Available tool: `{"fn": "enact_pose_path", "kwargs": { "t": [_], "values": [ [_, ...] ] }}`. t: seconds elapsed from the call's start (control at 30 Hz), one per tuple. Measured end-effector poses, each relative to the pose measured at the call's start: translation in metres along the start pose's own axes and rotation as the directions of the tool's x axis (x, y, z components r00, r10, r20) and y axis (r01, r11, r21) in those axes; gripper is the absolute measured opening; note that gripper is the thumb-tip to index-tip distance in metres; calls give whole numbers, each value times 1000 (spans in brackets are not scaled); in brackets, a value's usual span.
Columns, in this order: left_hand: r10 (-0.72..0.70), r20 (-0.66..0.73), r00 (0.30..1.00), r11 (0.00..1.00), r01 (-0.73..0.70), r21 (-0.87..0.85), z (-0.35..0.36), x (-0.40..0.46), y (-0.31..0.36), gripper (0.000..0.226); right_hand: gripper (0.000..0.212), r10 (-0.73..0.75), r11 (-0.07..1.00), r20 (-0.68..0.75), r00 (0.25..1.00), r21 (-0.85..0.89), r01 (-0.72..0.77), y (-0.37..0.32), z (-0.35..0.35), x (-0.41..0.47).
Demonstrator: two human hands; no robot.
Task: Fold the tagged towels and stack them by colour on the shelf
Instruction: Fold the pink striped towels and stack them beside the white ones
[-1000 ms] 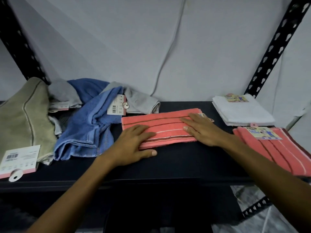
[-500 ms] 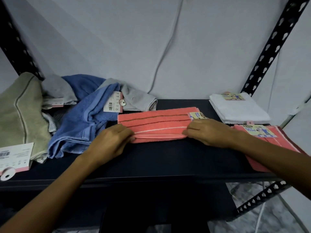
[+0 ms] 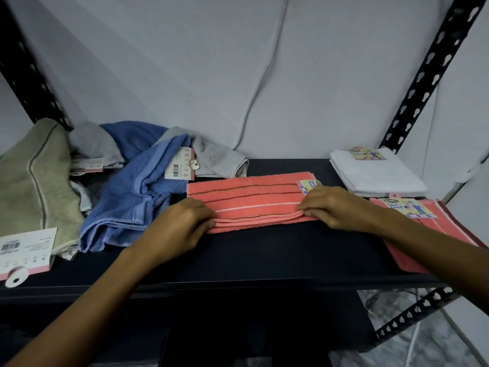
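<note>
- My left hand (image 3: 176, 227) and right hand (image 3: 334, 206) pinch the near folded edge of a coral towel (image 3: 248, 201) lying flat on a black shelf (image 3: 238, 256).
- Blue towel (image 3: 137, 192), grey towel (image 3: 217, 160) and olive towel (image 3: 31, 181) lie crumpled at left.
- At right, a folded white towel (image 3: 375, 173) sits behind a coral stack (image 3: 434, 234).

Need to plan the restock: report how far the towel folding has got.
Done: a folded white towel and a folded coral towel lie at the right. In hand: left hand and right hand grip the ends of a striped coral towel. Left: blue towel, grey towels and olive towel, still unfolded.
</note>
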State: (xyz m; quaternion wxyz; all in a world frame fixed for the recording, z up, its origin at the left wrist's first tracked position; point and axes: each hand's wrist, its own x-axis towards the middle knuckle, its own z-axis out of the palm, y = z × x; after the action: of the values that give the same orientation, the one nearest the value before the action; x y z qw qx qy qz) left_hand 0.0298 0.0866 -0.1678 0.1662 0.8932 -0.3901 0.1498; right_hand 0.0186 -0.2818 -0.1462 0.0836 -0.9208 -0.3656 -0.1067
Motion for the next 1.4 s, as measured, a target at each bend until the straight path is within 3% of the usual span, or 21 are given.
{"fn": "enact_pose_path", "kwargs": {
  "t": [0.17, 0.27, 0.33, 0.4, 0.47, 0.6, 0.73, 0.9, 1.07, 1.17, 1.3, 1.4],
  "values": [
    [75, -52, 996, 991, -69, 111, 1, -9, -2, 24, 23, -229, 941, -46, 972, -268, 209, 0, 1, -12],
    [102, -55, 993, 987, -94, 130, 2, -14, -6, 19, 38, -166, 959, -27, 986, -239, 155, 4, 3, -20],
    [119, -56, 991, 983, -110, 149, 1, -15, -8, 19, 27, -197, 949, 3, 980, -252, 192, 8, 5, -24],
    [128, -88, 988, 979, -112, 173, 1, -15, -9, 13, 44, -235, 933, -28, 972, -288, 217, 15, 2, -29],
    [118, -140, 983, 979, -92, 181, 3, -15, -10, 2, 42, -231, 924, -93, 968, -334, 188, 18, -6, -29],
    [137, -180, 974, 976, -102, 192, 4, -12, -12, 18, 51, -261, 920, -119, 958, -331, 210, 8, -4, -28],
    [202, -116, 972, 955, -169, 245, 1, -15, -11, 8, 41, -257, 924, -77, 963, -311, 222, 10, 7, -34],
    [241, -55, 969, 942, -220, 253, -2, -16, -15, 11, 39, -294, 915, -29, 955, -296, 273, 12, 8, -35],
    [174, -12, 985, 965, -168, 202, -4, -18, -13, 23, 31, -254, 930, 14, 967, -272, 248, 10, 5, -38],
    [166, 6, 986, 975, -165, 150, -5, -23, -15, 22, 31, -217, 945, 28, 976, -247, 217, 6, 2, -41],
    [8, -19, 1000, 998, -10, -66, -7, -26, -23, 14, 29, -150, 963, -1, 989, -227, 146, 2, 4, -41],
    [-37, -39, 999, 993, 32, -114, -7, -30, -24, 8, 23, -94, 976, -37, 995, -199, 84, 0, 3, -42]
  ]
}}
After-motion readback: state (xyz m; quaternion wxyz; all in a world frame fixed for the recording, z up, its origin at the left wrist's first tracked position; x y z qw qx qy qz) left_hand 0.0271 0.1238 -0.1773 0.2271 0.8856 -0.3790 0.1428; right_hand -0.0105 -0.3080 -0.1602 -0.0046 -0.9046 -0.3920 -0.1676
